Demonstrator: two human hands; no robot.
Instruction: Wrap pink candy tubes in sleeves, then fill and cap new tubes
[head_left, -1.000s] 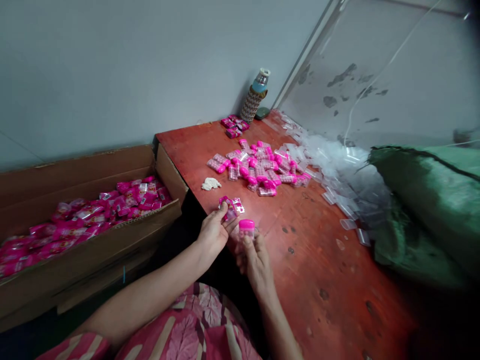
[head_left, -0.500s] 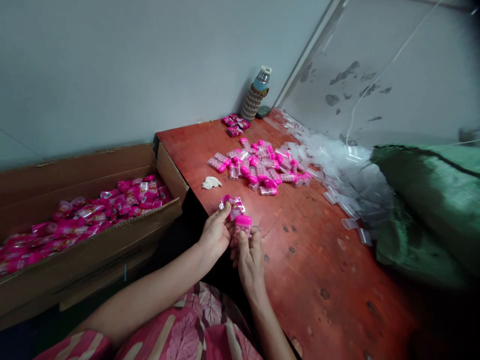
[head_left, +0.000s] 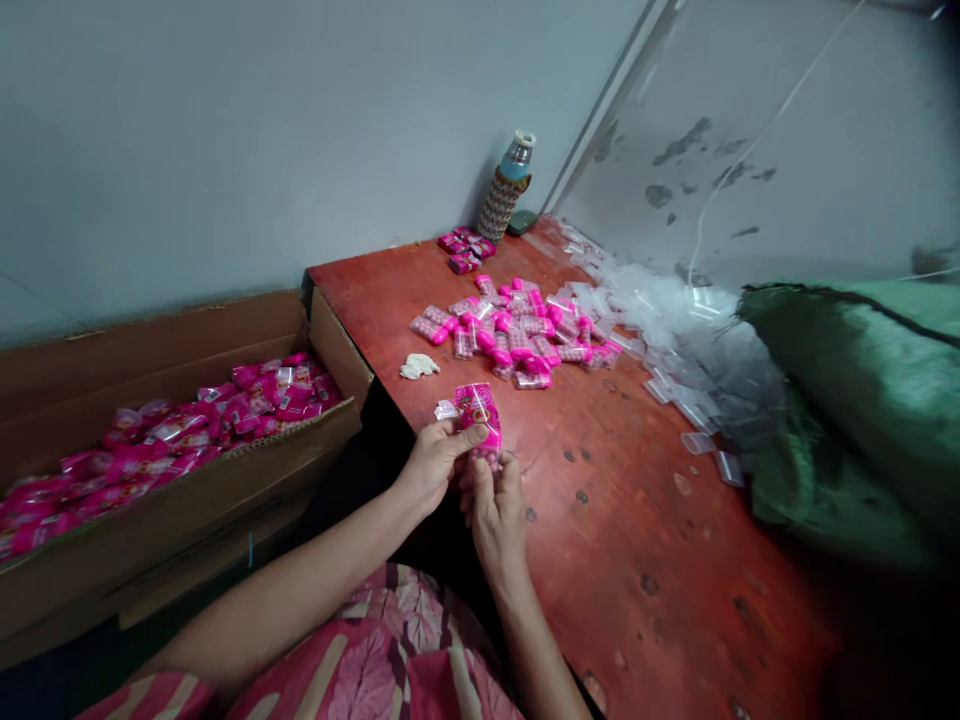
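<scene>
My left hand (head_left: 442, 455) pinches a printed pink plastic sleeve (head_left: 478, 405) with its thumb on top. The sleeve covers the upper part of a small clear candy box (head_left: 484, 462) with pink pieces inside. My right hand (head_left: 499, 505) grips the lower end of that box between thumb and fingers. A small silvery scrap of film (head_left: 445, 410) shows beside my left fingers. Beyond my hands, several pink-capped candy boxes (head_left: 517, 335) lie in a loose heap on the red table (head_left: 600, 570).
At left stands a cardboard box (head_left: 247, 470) of wrapped pink packs (head_left: 172, 425). A crumpled white wad (head_left: 419, 366), more pink packs (head_left: 465, 250) and a bottle in a knitted cover (head_left: 504, 195) are on the table. Clear plastic sleeves (head_left: 690, 340) spread beside a green sack (head_left: 840, 420).
The printed sleeve, bunched in my left hand before, is now spread over the candy box's pink cap. My right hand still grips the box from below.
</scene>
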